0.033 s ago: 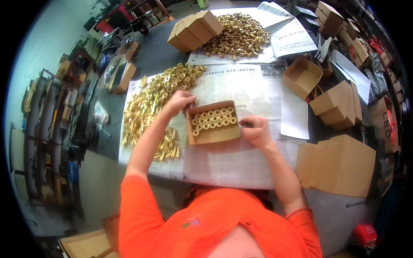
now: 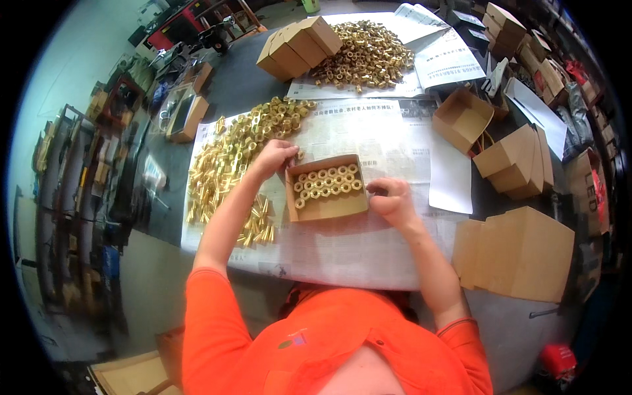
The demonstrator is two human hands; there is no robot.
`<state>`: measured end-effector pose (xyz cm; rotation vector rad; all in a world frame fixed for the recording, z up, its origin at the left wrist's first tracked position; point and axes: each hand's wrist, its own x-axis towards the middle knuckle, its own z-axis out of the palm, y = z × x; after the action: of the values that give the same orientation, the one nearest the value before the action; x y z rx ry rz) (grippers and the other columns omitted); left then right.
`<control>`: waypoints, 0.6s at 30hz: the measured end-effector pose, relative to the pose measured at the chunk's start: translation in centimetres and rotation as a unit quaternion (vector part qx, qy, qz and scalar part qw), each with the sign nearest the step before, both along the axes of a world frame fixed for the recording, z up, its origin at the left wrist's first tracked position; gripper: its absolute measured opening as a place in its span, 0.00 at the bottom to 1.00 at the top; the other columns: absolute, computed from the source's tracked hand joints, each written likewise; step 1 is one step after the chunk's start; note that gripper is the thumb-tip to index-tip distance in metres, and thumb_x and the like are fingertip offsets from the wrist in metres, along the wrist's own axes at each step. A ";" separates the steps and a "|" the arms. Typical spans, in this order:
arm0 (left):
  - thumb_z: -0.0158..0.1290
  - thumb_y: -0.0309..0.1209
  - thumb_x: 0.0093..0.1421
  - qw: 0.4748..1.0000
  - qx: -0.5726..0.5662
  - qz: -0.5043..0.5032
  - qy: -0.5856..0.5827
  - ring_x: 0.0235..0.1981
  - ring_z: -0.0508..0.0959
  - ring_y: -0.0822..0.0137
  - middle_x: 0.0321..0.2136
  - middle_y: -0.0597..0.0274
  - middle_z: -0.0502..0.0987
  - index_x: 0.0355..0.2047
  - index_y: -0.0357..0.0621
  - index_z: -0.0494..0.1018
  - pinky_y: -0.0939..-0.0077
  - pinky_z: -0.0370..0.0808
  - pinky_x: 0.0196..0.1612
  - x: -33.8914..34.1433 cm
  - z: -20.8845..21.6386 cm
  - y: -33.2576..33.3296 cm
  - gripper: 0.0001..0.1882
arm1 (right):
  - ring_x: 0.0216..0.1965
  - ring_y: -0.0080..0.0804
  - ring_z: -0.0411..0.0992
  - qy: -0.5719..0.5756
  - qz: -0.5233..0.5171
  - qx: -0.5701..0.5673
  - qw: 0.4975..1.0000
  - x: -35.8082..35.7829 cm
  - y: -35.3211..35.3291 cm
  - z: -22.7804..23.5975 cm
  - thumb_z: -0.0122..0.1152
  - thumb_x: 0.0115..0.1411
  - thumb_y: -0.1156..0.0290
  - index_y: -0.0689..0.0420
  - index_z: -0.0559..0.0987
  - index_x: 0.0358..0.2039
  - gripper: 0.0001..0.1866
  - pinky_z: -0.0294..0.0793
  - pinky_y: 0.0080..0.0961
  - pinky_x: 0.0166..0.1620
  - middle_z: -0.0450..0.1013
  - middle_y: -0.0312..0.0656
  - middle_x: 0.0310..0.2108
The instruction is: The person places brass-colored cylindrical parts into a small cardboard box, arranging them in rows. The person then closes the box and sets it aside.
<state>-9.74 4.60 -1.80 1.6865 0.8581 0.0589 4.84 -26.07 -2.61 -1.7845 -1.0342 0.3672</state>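
A small open cardboard box lies in front of me on newspaper. Brass nuts stand in rows inside it, with bare cardboard along the near side. At the box's far left corner, my left hand is closed in a pinch on a brass nut that peeks past the fingertips. My right hand is beside the box's right wall, fingers curled together; what they grip, if anything, is hidden. Left of the box spreads a pile of brass nuts and slim brass pieces, partly behind my left forearm.
A second heap of brass nuts lies at the back beside closed cardboard boxes. Open cardboard boxes and a white sheet are on the right. Flat cardboard rests at the near right edge. Shelving stands at far left.
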 end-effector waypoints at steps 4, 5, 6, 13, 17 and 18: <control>0.49 0.33 0.64 0.999 0.043 0.032 0.013 0.09 0.70 0.74 0.13 0.63 0.73 0.30 0.36 0.74 0.79 0.66 0.12 0.5 0.2 0.2 0.12 | 0.28 0.38 0.77 -0.011 -0.006 0.006 1.000 0.1 -0.1 -0.1 0.55 0.37 0.72 0.62 0.82 0.28 0.15 0.77 0.27 0.34 0.78 0.49 0.27; 0.49 0.33 0.64 0.997 0.069 0.034 0.008 0.08 0.70 0.74 0.13 0.62 0.73 0.30 0.35 0.74 0.79 0.66 0.12 0.6 0.2 0.1 0.12 | 0.28 0.38 0.78 -0.017 -0.005 0.008 1.000 0.2 0.0 -0.1 0.55 0.37 0.72 0.62 0.82 0.28 0.15 0.77 0.27 0.35 0.78 0.49 0.27; 0.48 0.32 0.64 0.995 0.094 0.036 0.002 0.08 0.70 0.73 0.12 0.62 0.73 0.30 0.34 0.74 0.78 0.66 0.12 0.8 0.1 0.0 0.12 | 0.28 0.38 0.78 -0.016 -0.004 0.009 1.000 0.2 0.0 0.0 0.55 0.37 0.72 0.62 0.82 0.28 0.15 0.77 0.27 0.35 0.78 0.49 0.27; 0.57 0.38 0.53 0.902 0.423 -0.054 0.063 0.29 0.80 0.56 0.25 0.54 0.80 0.33 0.43 0.78 0.62 0.75 0.35 0.4 1.6 -2.6 0.13 | 0.28 0.36 0.78 0.002 -0.005 0.002 1.000 0.1 0.0 -0.3 0.53 0.38 0.72 0.62 0.82 0.29 0.16 0.77 0.25 0.36 0.79 0.48 0.28; 0.59 0.37 0.50 0.873 0.477 -0.073 0.064 0.29 0.79 0.54 0.25 0.51 0.79 0.33 0.42 0.78 0.62 0.75 0.34 0.7 1.5 -2.3 0.13 | 0.28 0.36 0.78 0.019 -0.003 -0.004 1.000 0.0 -0.1 0.1 0.53 0.38 0.72 0.63 0.82 0.30 0.17 0.77 0.25 0.35 0.79 0.49 0.28; 0.58 0.37 0.51 0.871 0.478 -0.089 0.077 0.32 0.79 0.53 0.27 0.50 0.79 0.33 0.43 0.78 0.61 0.75 0.36 0.7 1.8 -2.1 0.13 | 0.28 0.36 0.78 0.018 -0.003 0.002 1.000 0.0 -0.1 0.0 0.53 0.39 0.72 0.63 0.82 0.30 0.17 0.77 0.25 0.35 0.79 0.49 0.28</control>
<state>-9.05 2.51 -0.01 2.7283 0.8366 0.2607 4.82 -26.17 -2.60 -1.7702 -1.0036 0.3920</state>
